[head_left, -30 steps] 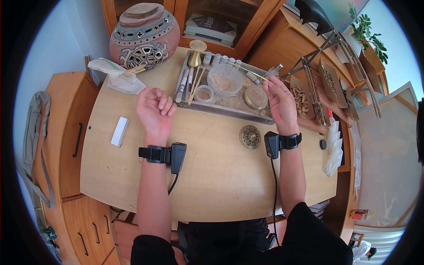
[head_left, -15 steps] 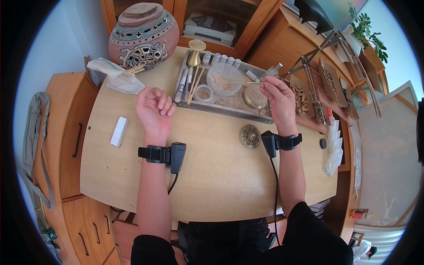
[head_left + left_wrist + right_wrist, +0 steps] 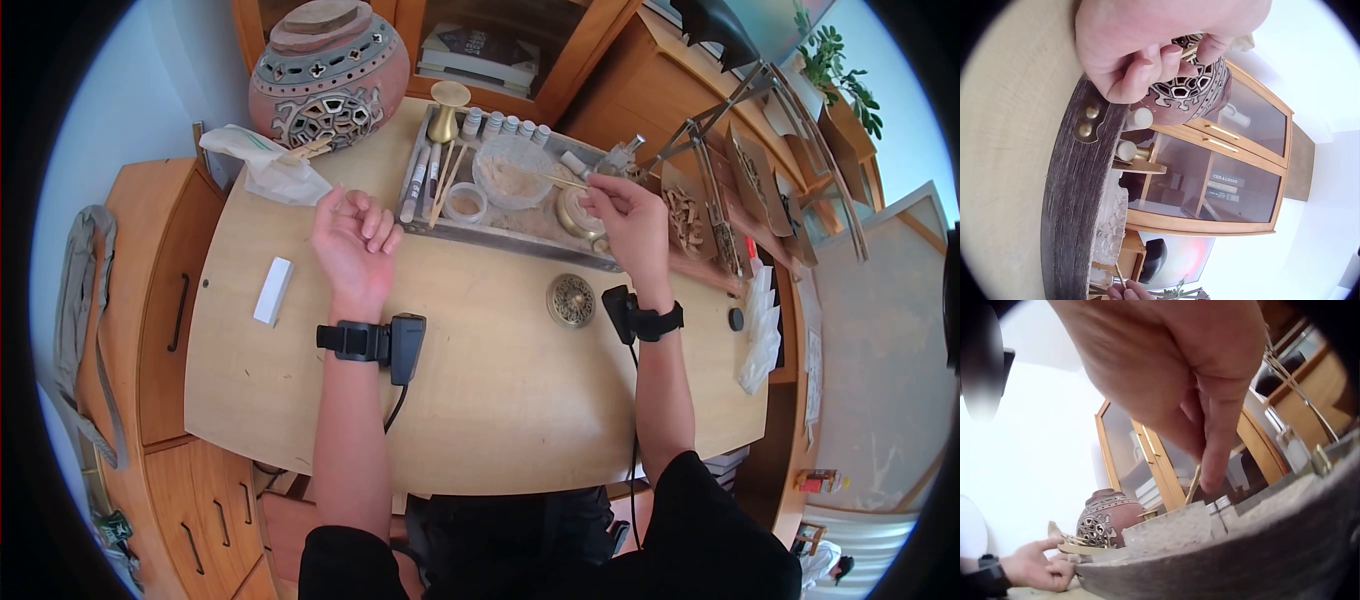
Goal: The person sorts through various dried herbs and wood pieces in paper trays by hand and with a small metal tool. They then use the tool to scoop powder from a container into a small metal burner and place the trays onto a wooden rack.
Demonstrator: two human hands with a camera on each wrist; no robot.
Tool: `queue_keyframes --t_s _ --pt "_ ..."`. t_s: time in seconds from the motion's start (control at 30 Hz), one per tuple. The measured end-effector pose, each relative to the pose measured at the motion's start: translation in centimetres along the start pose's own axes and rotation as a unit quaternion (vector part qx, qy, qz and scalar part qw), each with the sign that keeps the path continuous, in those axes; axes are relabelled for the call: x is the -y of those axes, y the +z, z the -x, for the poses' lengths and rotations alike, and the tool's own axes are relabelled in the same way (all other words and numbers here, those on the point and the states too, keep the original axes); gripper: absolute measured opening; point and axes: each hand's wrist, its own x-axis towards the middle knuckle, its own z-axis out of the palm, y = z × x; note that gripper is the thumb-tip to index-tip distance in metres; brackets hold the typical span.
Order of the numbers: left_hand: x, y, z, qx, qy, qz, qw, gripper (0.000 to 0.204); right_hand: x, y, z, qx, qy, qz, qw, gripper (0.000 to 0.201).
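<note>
Above the right part of the wooden tray (image 3: 520, 249), the right hand (image 3: 636, 232) pinches a thin brass tool (image 3: 562, 181) between thumb and fingertips. The tool reaches left over a glass bowl (image 3: 500, 187) of pale powder; whether its tip touches the powder cannot be told. In the right wrist view the tool (image 3: 1193, 485) slants down behind the bowl wall (image 3: 1169, 531). A round brass vessel (image 3: 578, 214) sits just below the right hand. By the tray's left corner the left hand (image 3: 354, 250) lies palm up, fingers loosely bent, holding nothing.
An openwork brass lid (image 3: 571, 300) and a white block (image 3: 273, 290) lie on the table. Behind the left hand are a paper bag (image 3: 265, 165) and a large pierced pot (image 3: 328, 80). Small bottles, sticks and a brass vase (image 3: 449, 110) stand in the tray; a wooden rack is at right.
The right hand has turned and moved slightly left. The tool, raised beyond the bowl's far side a second ago, has swung down over the bowl. The left hand keeps its pose.
</note>
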Motion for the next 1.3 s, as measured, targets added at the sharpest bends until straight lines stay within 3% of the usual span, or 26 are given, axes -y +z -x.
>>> queue_keyframes --t_s 0.07,0.1,0.27,0.53,0.7,1.03,1.17,1.3 --pt "0.0 0.1 0.0 -0.003 -0.002 -0.002 1.000 0.033 2.0 -0.5 0.8 0.046 0.003 0.192 0.980 0.019" --pt "0.0 0.2 0.0 -0.002 -0.001 0.000 1.000 0.033 2.1 -0.7 1.1 0.043 0.002 0.191 0.981 0.019" --pt "-0.1 -0.3 -0.2 0.018 -0.007 0.006 1.000 0.032 2.8 -1.0 2.6 0.013 -0.175 0.304 0.936 0.012" --pt "0.0 0.0 -0.2 -0.003 -0.006 0.011 1.000 0.032 6.4 -2.3 8.6 -0.087 -0.185 0.267 0.942 0.018" --pt "0.0 0.1 -0.2 -0.007 -0.006 0.012 1.000 0.032 4.4 -1.2 10.3 -0.045 -0.183 0.271 0.944 0.020" --pt "0.0 -0.1 -0.2 0.000 0.007 0.028 1.000 0.033 2.1 1.1 7.8 0.056 -0.166 0.368 0.913 0.017" --pt "0.0 0.0 -0.1 0.000 0.009 0.023 1.000 0.035 4.0 -0.8 9.6 0.052 -0.139 0.338 0.929 0.025" --pt "-0.3 0.2 0.1 0.016 0.016 0.021 1.000 0.035 5.2 -5.8 14.7 0.002 -0.126 0.268 0.955 0.032"
